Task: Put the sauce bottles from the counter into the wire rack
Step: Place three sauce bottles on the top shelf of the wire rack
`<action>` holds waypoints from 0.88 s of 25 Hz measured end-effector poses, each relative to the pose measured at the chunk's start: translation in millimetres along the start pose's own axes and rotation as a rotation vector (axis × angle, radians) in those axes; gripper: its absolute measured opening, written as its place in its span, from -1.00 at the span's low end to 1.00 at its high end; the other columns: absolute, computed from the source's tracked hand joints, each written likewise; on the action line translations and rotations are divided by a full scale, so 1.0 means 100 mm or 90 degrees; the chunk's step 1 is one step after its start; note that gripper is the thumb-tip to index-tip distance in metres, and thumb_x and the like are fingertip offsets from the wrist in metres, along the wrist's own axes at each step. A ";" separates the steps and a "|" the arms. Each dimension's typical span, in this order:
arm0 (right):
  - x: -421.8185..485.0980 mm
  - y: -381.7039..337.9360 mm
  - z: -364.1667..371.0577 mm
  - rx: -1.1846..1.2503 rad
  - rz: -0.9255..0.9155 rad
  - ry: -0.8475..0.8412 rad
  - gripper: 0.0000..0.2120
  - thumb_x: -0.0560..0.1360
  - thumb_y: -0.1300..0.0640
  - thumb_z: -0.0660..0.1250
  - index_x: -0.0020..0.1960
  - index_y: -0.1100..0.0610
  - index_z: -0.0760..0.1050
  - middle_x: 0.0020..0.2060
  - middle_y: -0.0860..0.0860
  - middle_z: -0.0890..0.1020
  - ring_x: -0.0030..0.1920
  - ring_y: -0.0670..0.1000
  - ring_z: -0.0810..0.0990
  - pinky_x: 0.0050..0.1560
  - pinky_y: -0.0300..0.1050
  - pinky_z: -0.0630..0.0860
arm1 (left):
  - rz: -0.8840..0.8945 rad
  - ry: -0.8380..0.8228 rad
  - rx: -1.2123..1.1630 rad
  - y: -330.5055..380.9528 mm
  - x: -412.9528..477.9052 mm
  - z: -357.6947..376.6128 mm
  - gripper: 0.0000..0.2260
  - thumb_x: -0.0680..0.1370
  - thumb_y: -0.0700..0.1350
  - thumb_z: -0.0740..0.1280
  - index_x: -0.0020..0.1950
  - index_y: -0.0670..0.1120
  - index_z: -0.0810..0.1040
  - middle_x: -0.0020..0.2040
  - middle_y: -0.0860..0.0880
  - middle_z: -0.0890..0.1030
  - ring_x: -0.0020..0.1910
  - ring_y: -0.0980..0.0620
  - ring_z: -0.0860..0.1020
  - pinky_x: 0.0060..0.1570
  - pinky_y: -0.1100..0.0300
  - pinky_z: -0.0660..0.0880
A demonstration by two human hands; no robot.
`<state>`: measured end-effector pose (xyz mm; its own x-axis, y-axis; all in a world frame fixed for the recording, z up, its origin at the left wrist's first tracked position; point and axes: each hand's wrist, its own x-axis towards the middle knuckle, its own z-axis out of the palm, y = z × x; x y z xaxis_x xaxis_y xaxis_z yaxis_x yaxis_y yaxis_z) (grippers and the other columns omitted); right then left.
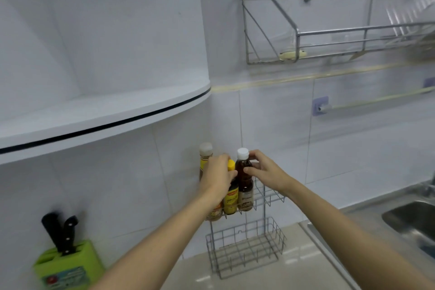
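A two-tier wire rack point(270, 197) stands in the counter corner against the tiled wall. Three sauce bottles stand in its upper tier. On the left is a pale-capped bottle point(205, 152), partly hidden by my left hand. In the middle is a yellow-capped bottle point(231, 197). On the right is a dark bottle with a white cap point(244, 179). My left hand point(217, 176) wraps the neck of the yellow-capped bottle. My right hand point(264, 170) pinches the dark bottle's neck just below the cap. The lower tier point(244, 249) holds nothing.
A green knife block point(68, 263) with black-handled knives sits at the left on the beige counter point(282, 273). A steel sink point(412, 219) lies at the right. A white curved shelf point(101, 120) juts out above left. A metal dish rack point(329, 37) hangs on the wall.
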<state>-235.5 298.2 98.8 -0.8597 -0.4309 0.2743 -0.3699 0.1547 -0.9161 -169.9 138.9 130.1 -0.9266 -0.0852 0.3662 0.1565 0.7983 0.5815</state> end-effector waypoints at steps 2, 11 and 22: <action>0.00 0.03 -0.01 0.011 0.006 -0.015 -0.71 0.57 0.31 0.23 0.28 0.19 0.35 0.23 0.10 0.51 0.22 0.07 0.56 0.21 -0.01 0.49 | -0.002 0.012 0.005 0.00 0.01 0.01 -0.89 0.50 -0.14 0.40 -0.07 -0.13 0.50 -0.15 -0.12 0.62 -0.16 -0.11 0.64 -0.09 -0.09 0.63; -0.12 0.21 0.08 0.019 0.064 -0.018 -0.64 0.62 0.15 0.17 0.40 0.14 0.26 0.32 0.17 0.45 0.23 0.07 0.53 0.11 -0.14 0.54 | 0.098 0.074 0.054 0.05 -0.07 -0.01 -0.91 0.55 -0.20 0.31 0.04 -0.15 0.49 0.04 -0.09 0.53 -0.09 -0.07 0.58 -0.05 -0.05 0.60; -0.84 -0.10 0.24 -0.287 -0.103 0.346 -0.92 0.54 0.14 0.32 0.01 0.11 0.48 -0.07 0.04 0.51 -0.06 0.09 0.58 -0.11 -0.16 0.47 | 0.220 -0.065 0.136 -0.20 -0.90 -0.70 -0.89 0.53 -0.26 0.26 -0.03 -0.14 0.57 -0.03 -0.10 0.65 -0.04 -0.10 0.60 -0.10 0.16 0.45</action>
<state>-150.9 311.2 77.9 -0.7921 0.0050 0.6104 -0.5163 0.5279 -0.6743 -65.7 88.7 136.3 -0.8630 0.2602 0.4331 0.3993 0.8764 0.2692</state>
